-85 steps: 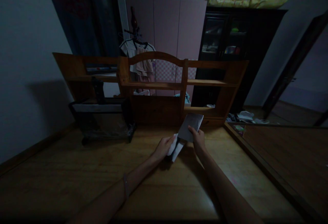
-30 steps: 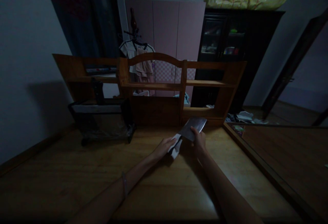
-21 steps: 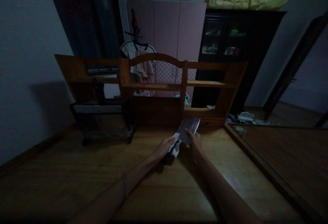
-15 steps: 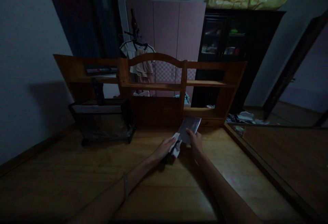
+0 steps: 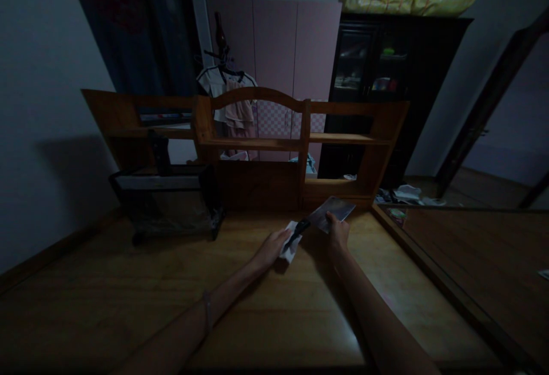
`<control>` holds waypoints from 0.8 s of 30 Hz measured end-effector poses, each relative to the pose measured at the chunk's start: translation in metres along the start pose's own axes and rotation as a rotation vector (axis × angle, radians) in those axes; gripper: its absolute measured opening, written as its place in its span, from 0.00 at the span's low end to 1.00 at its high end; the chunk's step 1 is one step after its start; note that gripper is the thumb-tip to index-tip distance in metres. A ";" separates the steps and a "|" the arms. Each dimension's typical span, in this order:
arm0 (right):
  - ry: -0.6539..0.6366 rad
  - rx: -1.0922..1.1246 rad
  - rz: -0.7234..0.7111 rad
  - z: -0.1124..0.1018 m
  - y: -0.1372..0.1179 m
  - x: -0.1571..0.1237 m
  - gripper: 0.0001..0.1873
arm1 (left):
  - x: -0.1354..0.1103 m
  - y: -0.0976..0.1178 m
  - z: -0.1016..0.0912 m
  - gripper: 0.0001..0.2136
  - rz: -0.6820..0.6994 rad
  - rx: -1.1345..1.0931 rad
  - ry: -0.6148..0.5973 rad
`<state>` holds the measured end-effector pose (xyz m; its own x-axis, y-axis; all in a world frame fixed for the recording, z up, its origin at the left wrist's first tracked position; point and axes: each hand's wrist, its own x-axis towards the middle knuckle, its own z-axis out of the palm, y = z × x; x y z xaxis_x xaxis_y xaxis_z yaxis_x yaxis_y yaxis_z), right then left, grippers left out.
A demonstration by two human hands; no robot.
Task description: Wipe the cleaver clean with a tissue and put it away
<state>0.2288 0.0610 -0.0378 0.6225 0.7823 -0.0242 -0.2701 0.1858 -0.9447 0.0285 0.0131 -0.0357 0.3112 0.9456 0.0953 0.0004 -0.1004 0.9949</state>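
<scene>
A cleaver [image 5: 334,210] with a broad grey blade is held low over the wooden desk [image 5: 257,306], its blade lying nearly flat and pointing right. My right hand [image 5: 338,235] is closed on the blade's near edge. My left hand [image 5: 270,249] is closed on a white cloth [image 5: 290,244] wrapped round the dark handle [image 5: 299,230] of the cleaver. Both hands are close to the foot of the wooden shelf unit [image 5: 257,135].
A dark wire rack [image 5: 163,198] stands on the desk at the left against the shelf unit. The wall is on the left. Behind are a pink wardrobe [image 5: 291,43] and a dark glass cabinet [image 5: 373,66]. A raised wooden edge [image 5: 429,266] borders the desk on the right.
The cleaver's blade has tipped from steeply raised to nearly flat and swung to the right. My left hand with the cloth has slid down to the handle.
</scene>
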 end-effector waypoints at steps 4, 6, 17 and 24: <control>0.003 -0.002 0.002 0.001 0.000 -0.001 0.14 | -0.010 0.006 0.002 0.23 0.201 0.295 0.105; 0.009 -0.004 0.002 0.000 -0.001 -0.002 0.14 | -0.016 0.007 0.005 0.24 0.291 0.517 0.159; -0.018 0.037 0.027 0.003 0.011 -0.009 0.14 | -0.017 0.009 0.004 0.20 0.388 1.242 0.167; -0.074 0.072 0.018 0.008 0.004 -0.014 0.16 | -0.015 0.006 -0.003 0.18 0.284 1.010 0.148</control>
<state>0.2128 0.0554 -0.0387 0.5620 0.8270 -0.0144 -0.3343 0.2111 -0.9185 0.0207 -0.0003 -0.0313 0.3049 0.8683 0.3912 0.7570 -0.4702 0.4538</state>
